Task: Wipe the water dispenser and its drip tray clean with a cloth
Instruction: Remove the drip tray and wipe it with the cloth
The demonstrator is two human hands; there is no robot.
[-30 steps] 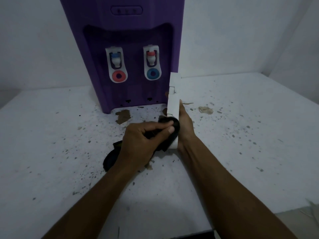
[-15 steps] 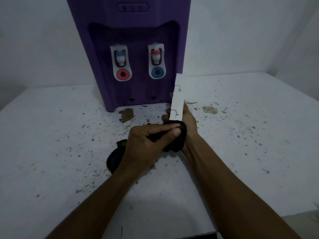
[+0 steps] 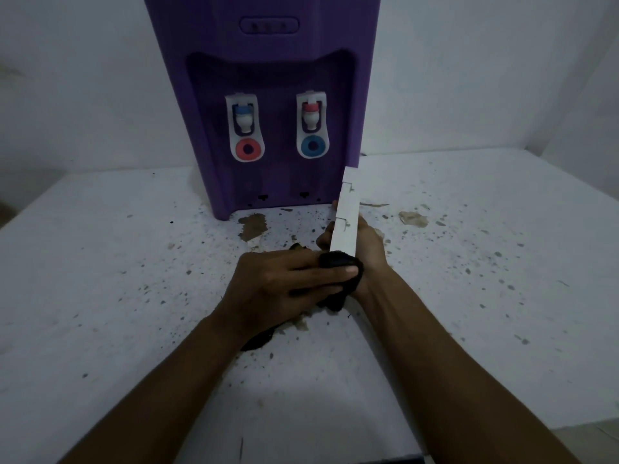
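Note:
A purple water dispenser (image 3: 268,78) with two white taps stands at the back of the table. Its white drip tray (image 3: 346,216) is out of the dispenser and stands on edge in front of its right corner. My right hand (image 3: 368,242) grips the tray from behind, its fingers wrapped round the edge. My left hand (image 3: 284,283) holds a black cloth (image 3: 341,266) bunched against the near end of the tray. Part of the cloth hangs under my left wrist.
The white table (image 3: 117,262) is speckled with dark spots and brown stains, the largest just in front of the dispenser. White walls close the back and the right side. The table's near edge shows at bottom right.
The tray has leaned a little further away and to the right. My left hand has moved the cloth along the tray's near end. The view has shifted closer to the dispenser.

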